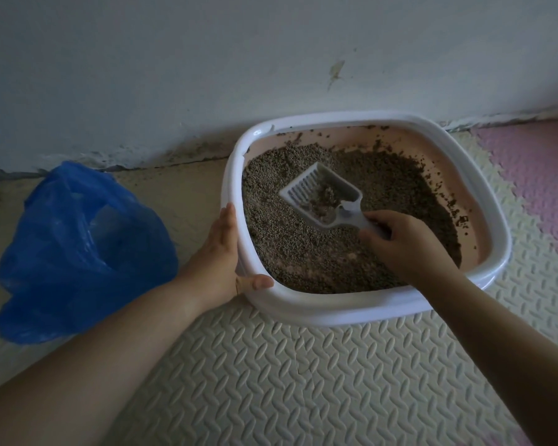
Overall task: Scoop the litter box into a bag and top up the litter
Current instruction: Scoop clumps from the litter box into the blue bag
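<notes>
Foam floor mat (271, 381) against a wall. Scooping looked mid-step: the right grip (397, 243) was closed round the handle of the scoop (319, 194), which sat just ahead of it over the litter (271, 194), a few clumps in its tray. The left grip (219, 252) lay flat, fingers straight, bracing the litter box (303, 313). The blue bag (78, 252) sat well left of that grip, mouth open, contents unclear. Litter was thin, with pink base showing below the right grip. Top-up was not yet done.
</notes>
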`<state>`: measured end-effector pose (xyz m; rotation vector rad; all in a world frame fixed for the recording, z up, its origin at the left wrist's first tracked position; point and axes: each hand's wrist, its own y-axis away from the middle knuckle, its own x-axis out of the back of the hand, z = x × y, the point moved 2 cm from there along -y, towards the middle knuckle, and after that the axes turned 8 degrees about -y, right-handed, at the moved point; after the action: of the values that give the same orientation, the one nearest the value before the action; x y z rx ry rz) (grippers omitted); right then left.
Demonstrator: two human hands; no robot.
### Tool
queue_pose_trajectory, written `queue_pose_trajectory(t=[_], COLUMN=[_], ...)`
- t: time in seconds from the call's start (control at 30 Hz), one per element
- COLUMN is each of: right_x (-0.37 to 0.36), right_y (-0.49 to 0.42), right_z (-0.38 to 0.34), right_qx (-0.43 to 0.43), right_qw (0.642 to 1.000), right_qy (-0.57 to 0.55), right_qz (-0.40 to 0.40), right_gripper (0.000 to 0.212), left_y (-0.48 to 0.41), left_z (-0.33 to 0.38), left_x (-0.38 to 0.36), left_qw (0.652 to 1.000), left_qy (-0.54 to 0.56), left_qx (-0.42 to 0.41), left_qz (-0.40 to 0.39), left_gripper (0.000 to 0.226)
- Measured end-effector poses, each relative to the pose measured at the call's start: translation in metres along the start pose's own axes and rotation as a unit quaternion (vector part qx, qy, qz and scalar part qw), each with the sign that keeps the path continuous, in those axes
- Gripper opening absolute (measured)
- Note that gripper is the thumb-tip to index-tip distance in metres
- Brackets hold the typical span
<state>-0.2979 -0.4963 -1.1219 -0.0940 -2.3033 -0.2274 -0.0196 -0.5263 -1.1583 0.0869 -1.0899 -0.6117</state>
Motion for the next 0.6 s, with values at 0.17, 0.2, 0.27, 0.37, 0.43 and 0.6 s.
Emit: queue_pose_trajectory(t=[0.17,0.2,0.27,0.37,0.43,0.6], right_x=[-0.003,-0.003,-0.004,-0.006,-0.008,-0.011], right_y=[-0.001,0.0,0.002,0.004,0.005,0.009], right_z=[0.0,0.001,0.003,0.006,0.007,0.008], right_qx=[-0.001,-0.004,-0.001,0.0,-0.004,-0.005], right_qw=[1.0,1.0,1.0,0.999,0.999,0.999], right_qy=[-0.005,-0.009,-0.006,-0.005,-0.019,-0.042], right_qz=[-0.017,-0.015,-0.02,-0.034,-0.033,-0.019], right_gripper=[0.017,0.015,0.012,0.01,0.009,0.013], left_y=[0.002,0.002,0.002,0.002,0.002,0.004], left_z=[0.002,0.002,0.002,0.002,0.002,0.004], left_x=[0.001,0.001,0.001,0.001,0.001,0.001], left_qw=[1.0,1.0,1.0,1.0,1.0,1.0], left_qy=[-0.01,-0.009,-0.001,0.002,0.001,-0.002], left_qx=[0.003,0.005,0.006,0.008,0.009,0.006], left_qz=[-0.002,-0.002,0.001,0.001,0.002,0.006], left_gripper=[0.139,0.139,0.139,0.139,0.138,0.137])
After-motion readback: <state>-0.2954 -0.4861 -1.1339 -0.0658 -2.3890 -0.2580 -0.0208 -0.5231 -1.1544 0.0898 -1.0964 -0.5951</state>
